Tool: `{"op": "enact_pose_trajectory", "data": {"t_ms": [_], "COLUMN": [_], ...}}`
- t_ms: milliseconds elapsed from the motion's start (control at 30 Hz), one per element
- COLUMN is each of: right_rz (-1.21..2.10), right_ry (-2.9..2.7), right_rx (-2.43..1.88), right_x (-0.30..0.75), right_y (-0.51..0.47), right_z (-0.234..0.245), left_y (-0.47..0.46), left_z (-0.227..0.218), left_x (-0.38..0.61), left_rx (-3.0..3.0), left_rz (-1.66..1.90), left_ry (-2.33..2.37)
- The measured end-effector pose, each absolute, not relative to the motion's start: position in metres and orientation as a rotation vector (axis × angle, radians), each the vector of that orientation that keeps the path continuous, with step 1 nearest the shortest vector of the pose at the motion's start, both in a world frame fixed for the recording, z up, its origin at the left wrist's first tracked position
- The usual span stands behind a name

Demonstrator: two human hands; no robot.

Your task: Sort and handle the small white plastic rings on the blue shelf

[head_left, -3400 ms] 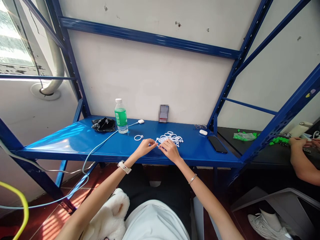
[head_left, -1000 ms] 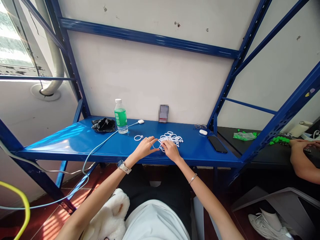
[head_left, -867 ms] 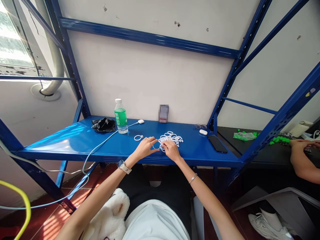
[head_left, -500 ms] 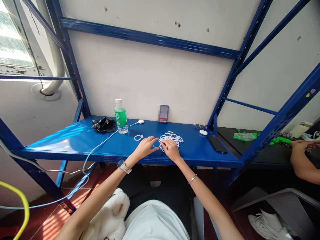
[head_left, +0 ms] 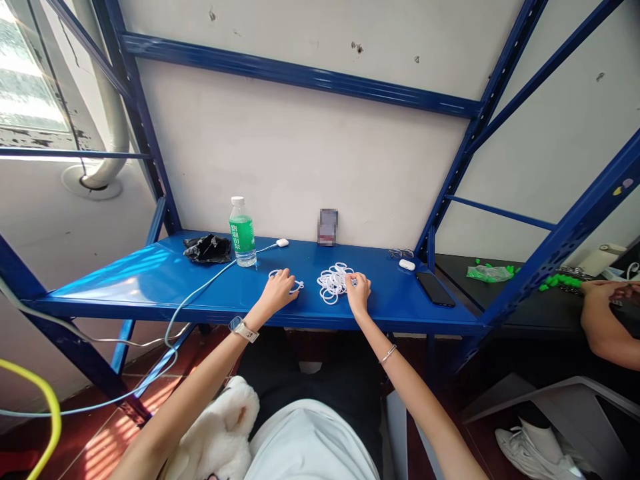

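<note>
A pile of white plastic rings (head_left: 332,283) lies in the middle of the blue metal shelf (head_left: 150,280). My right hand (head_left: 359,291) rests at the pile's right edge, fingers curled and pinching a ring there. My left hand (head_left: 277,288) is off to the left of the pile, its fingers closed on a single white ring (head_left: 296,287). That hand partly covers another loose ring (head_left: 273,273) lying on the shelf behind it.
A green-labelled water bottle (head_left: 242,233), a black bag (head_left: 207,248) and a white charging cable (head_left: 200,290) sit at the left. A phone (head_left: 327,227) leans on the wall. Glasses (head_left: 400,253), a white case (head_left: 407,265) and a black phone (head_left: 434,288) lie right. Another person's arm (head_left: 600,320) works beside green pieces (head_left: 487,271).
Both hands were together at the pile's left front. My left hand has moved left with a ring toward the loose ring; my right hand has shifted to the pile's right edge.
</note>
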State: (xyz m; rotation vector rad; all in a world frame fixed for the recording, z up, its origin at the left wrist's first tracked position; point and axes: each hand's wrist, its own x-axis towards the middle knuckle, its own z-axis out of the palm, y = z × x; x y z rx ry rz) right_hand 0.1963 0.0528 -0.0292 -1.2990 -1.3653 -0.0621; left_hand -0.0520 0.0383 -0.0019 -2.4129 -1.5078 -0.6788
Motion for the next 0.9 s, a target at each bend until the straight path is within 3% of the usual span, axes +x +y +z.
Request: {"op": "enact_pose_trajectory", "data": {"t_ms": [200,633,900], "right_rz": [-0.167,-0.014,0.059], "right_ry": [-1.392,-1.411,-1.813], "right_rx": [-1.275,-1.303,-1.002], "right_x": [0.198,0.196,0.185], "right_y": [0.058,0.054,0.032], "right_z": [-0.036,-0.032,-0.005], "left_y": [0.041,0.029,0.02], "left_z": [-0.003,0.012,0.027], "left_x": [-0.053,-0.038,-0.034], "left_rx": [-2.486,-2.775,-3.073], "left_rz": [-0.743,-0.974,-1.202], "left_ry": [-1.518,-1.292,-1.435]}}
